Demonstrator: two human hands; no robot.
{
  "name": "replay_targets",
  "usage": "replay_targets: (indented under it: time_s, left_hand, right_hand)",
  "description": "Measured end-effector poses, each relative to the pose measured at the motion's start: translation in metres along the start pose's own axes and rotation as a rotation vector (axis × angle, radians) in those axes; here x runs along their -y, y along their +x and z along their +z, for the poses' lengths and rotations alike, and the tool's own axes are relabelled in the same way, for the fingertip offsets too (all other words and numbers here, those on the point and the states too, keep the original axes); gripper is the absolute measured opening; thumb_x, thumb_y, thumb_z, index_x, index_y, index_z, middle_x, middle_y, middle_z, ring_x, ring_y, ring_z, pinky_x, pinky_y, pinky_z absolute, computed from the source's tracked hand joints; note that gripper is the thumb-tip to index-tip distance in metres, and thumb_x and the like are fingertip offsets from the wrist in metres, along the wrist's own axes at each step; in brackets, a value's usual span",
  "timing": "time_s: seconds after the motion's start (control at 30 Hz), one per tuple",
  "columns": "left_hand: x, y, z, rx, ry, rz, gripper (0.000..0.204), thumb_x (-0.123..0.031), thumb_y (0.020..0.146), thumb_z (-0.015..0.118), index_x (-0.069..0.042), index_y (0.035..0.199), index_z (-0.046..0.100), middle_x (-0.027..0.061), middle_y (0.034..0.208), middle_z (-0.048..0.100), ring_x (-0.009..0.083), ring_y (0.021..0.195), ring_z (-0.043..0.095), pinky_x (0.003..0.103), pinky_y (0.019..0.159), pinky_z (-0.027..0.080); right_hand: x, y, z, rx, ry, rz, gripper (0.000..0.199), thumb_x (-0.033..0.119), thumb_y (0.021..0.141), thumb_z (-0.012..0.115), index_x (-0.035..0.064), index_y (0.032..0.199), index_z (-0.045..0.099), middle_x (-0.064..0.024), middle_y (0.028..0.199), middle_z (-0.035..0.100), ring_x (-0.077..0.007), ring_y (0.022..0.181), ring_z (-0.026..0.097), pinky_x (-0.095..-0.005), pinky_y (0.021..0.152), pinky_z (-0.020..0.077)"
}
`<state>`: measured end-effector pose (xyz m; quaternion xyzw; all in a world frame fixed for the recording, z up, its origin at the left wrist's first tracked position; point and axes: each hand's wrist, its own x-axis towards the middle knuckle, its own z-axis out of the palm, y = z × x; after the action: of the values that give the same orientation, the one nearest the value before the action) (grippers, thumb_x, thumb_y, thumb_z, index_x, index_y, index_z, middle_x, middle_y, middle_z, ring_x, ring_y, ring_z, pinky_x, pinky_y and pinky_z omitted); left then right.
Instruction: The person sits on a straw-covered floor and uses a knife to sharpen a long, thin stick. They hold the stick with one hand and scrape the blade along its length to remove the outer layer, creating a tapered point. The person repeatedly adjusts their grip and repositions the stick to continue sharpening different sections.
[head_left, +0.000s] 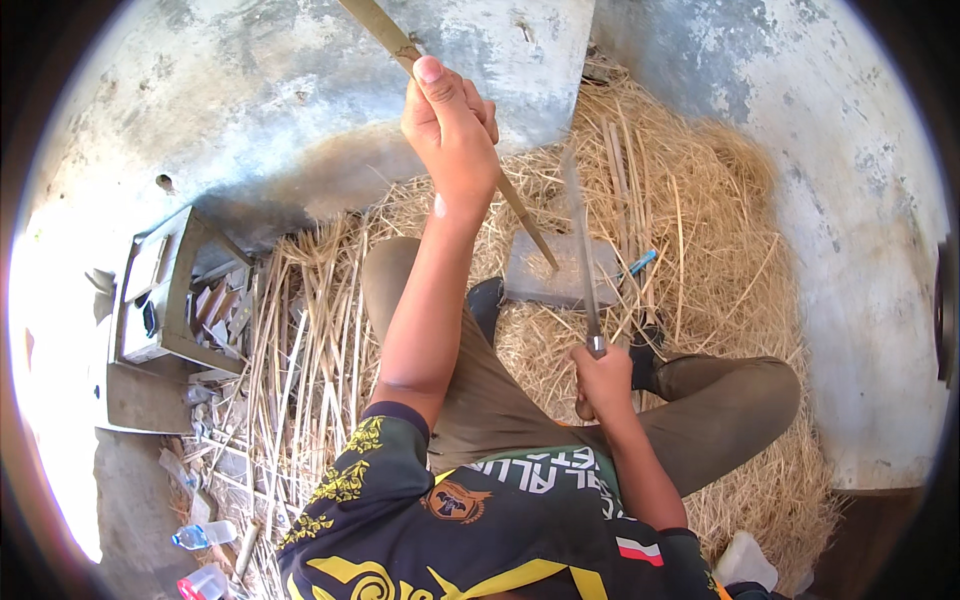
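Holding in both hands: left grip [452, 130] wrapped firmly round a bamboo strip [385, 32], thumb laid along it; right grip [604, 383] clenched on a long-bladed knife [583, 250] by its handle. Strip runs above and below the left grip; lower end appears to meet a flat block [530, 287] ahead of the right grip. Knife points up and away from the right grip, beside the strip; looks apart in view, depth unclear, tip blurred.

Risks, my read:
- Strip foot skids off the block, since only the left grip steadies it.
- Block rocks on the loose straw-like shavings [725, 240] beyond the right grip.
- Edge glances off a bamboo node, up toward the left grip or down toward the dark-covered foot [645, 362] just right of the right grip.
- Blue-handled tool [641, 263], ahead and right of the right grip, gets knocked or buried.
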<state>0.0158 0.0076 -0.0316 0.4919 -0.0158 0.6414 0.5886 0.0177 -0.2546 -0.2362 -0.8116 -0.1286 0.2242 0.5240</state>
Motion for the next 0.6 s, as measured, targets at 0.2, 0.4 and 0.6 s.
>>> replay_targets:
  time_s: [0.2,0.4,0.6]
  left_hand:
    - [0.005,-0.005,0.014,0.021,-0.043,0.07,0.045,-0.044,0.108,0.042,-0.01,0.078,0.038,-0.0042,0.055,0.036,0.0031,0.041,0.028,0.023,0.036,0.024]
    - [0.005,-0.003,0.008,0.021,-0.038,0.022,0.046,-0.045,0.108,0.041,-0.01,0.078,0.038,-0.0041,0.054,0.034,0.0033,0.041,0.026,0.023,0.036,0.023]
    - [0.006,0.003,0.006,-0.011,-0.018,0.016,0.048,-0.048,0.107,0.041,-0.01,0.078,0.036,-0.003,0.055,0.031,0.0051,0.043,0.025,0.025,0.037,0.023]
  right_hand:
    - [0.037,-0.011,0.004,0.111,0.474,0.137,0.029,0.009,0.088,0.066,0.0076,0.066,0.046,-0.0012,0.05,0.047,-0.0093,0.039,0.045,-0.0286,0.036,0.0338]
    - [0.031,0.002,-0.02,0.142,0.187,0.22,0.024,0.009,0.085,0.069,0.0064,0.069,0.052,0.0004,0.05,0.046,-0.0092,0.036,0.041,-0.028,0.036,0.0326]
    - [0.038,-0.009,-0.005,-0.032,0.372,-0.001,0.029,0.011,0.091,0.066,0.0044,0.066,0.053,0.0028,0.052,0.048,-0.009,0.044,0.048,-0.0331,0.042,0.0367]
